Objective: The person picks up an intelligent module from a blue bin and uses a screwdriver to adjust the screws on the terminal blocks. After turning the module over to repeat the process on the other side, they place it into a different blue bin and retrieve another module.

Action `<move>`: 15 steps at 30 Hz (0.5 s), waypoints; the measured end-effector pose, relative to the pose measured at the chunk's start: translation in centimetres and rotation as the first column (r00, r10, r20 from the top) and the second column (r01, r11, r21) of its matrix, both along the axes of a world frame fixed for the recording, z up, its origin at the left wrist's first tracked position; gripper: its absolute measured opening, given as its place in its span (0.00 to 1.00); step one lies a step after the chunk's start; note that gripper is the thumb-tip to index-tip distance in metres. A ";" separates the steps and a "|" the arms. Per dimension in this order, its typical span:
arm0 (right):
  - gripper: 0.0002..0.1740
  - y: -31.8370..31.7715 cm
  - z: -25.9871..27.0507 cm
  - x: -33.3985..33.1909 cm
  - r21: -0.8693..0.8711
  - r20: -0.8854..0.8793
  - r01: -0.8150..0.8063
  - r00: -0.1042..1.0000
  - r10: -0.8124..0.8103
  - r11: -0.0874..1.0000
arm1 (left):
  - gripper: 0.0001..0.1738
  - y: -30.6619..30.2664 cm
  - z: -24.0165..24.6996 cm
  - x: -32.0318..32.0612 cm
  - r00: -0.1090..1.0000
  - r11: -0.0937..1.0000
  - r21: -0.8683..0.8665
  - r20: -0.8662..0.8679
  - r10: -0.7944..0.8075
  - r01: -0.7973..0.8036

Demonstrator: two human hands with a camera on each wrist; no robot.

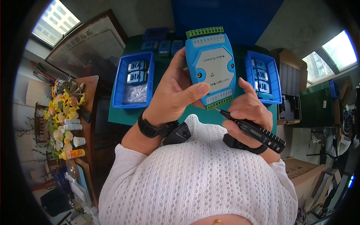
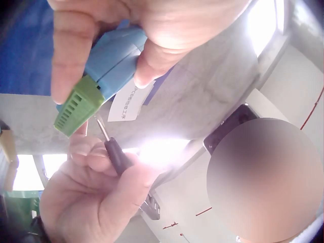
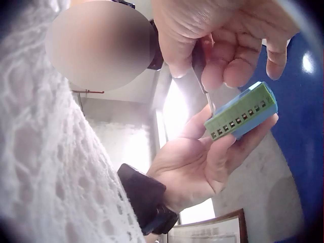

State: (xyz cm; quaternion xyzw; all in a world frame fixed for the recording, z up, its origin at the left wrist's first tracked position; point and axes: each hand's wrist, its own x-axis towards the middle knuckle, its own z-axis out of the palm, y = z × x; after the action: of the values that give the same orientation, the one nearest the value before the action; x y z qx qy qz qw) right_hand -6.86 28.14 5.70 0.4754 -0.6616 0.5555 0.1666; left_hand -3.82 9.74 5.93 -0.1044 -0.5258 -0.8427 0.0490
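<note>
My left hand [image 1: 168, 92] grips a blue Modbus module [image 1: 215, 62], thumb over its pale label face. A green terminal block [image 1: 204, 32] runs along its far end, and another green terminal block [image 1: 221, 102] along the end nearest my body. Between the thumb and fingers of my right hand [image 1: 252, 112] is a black voltage tester screwdriver [image 1: 258, 132] with a small display. Its thin metal tip points at the near terminal block. In the right wrist view the metal shaft [image 3: 210, 101] meets the block's edge, beside its row of square openings.
A blue bin [image 1: 115, 90] with several modules and a clear plastic bag stands left on the green table [image 1: 125, 118]. Another blue bin [image 1: 278, 84] with modules stands right, near an open cardboard box [image 1: 288, 71]. More modules [image 1: 164, 48] lie at the back.
</note>
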 end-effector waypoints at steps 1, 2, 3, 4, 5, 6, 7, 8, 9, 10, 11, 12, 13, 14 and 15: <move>0.16 0.0 0.0 0.0 0.007 -0.002 0.002 1.000 -0.001 1.000 | 0.45 0.0 0.0 -0.1 1.000 1.000 0.010 -0.007 -0.003 0.003; 0.15 0.0 0.1 0.0 0.014 -0.005 0.003 1.000 -0.003 1.000 | 0.45 0.1 0.0 -0.1 1.000 1.000 0.019 -0.016 -0.006 0.007; 0.15 0.0 0.1 0.0 0.021 -0.008 0.004 1.000 -0.004 1.000 | 0.45 0.1 0.0 -0.1 1.000 1.000 0.021 -0.007 -0.009 0.009; 0.15 0.0 0.1 0.0 0.012 -0.008 0.001 1.000 -0.001 1.000 | 0.45 0.1 0.1 -0.1 1.000 1.000 0.023 0.002 -0.012 0.012; 0.15 0.0 0.1 0.1 0.004 -0.007 -0.002 1.000 0.002 1.000 | 0.45 0.1 0.1 -0.1 1.000 1.000 0.025 0.011 -0.016 0.015; 0.15 0.1 0.1 0.1 -0.004 -0.007 -0.005 1.000 0.005 1.000 | 0.45 0.0 0.1 -0.1 1.000 1.000 0.024 0.004 -0.016 0.016; 0.15 0.1 0.2 0.1 -0.004 -0.008 -0.010 1.000 0.010 1.000 | 0.44 0.0 0.1 -0.1 1.000 1.000 0.023 -0.001 -0.017 0.017; 0.15 0.1 0.2 0.1 -0.002 -0.009 -0.014 1.000 0.014 1.000 | 0.44 0.1 0.0 -0.1 1.000 1.000 0.021 -0.007 -0.019 0.019; 0.14 0.1 0.2 0.1 -0.002 -0.010 -0.018 1.000 0.018 1.000 | 0.44 0.1 0.0 -0.1 1.000 0.999 0.025 -0.010 -0.020 0.020; 0.14 0.1 0.2 0.1 0.005 -0.013 -0.015 1.000 0.015 1.000 | 0.44 0.1 0.0 -0.1 1.000 0.999 0.028 -0.013 -0.021 0.021; 0.14 0.0 0.3 0.1 0.012 -0.015 -0.013 1.000 0.013 1.000 | 0.44 0.1 0.1 -0.1 1.000 0.999 0.031 -0.017 -0.022 0.022; 0.14 -0.1 0.3 0.1 0.019 -0.017 -0.010 1.000 0.011 1.000 | 0.44 0.2 0.1 -0.1 1.000 0.999 0.029 -0.019 -0.016 0.016; 0.14 -0.1 0.3 0.2 0.027 -0.015 -0.011 1.000 0.012 1.000 | 0.44 0.2 0.1 -0.1 1.000 1.000 0.027 -0.021 -0.010 0.010; 0.14 -0.1 0.4 0.2 0.034 -0.013 -0.012 1.000 0.012 0.999 | 0.44 0.2 0.1 -0.1 1.000 1.000 0.025 -0.023 -0.004 0.004; 0.14 -0.1 0.4 0.2 0.041 -0.011 -0.012 1.000 0.013 0.999 | 0.44 0.2 0.0 -0.1 1.000 1.000 0.020 -0.018 -0.004 0.005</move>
State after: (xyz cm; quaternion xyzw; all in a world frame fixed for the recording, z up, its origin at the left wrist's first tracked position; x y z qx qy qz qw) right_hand -6.65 28.07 6.08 0.4859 -0.6689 0.5402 0.1571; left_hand -3.87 9.92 5.97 -0.1125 -0.5168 -0.8470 0.0529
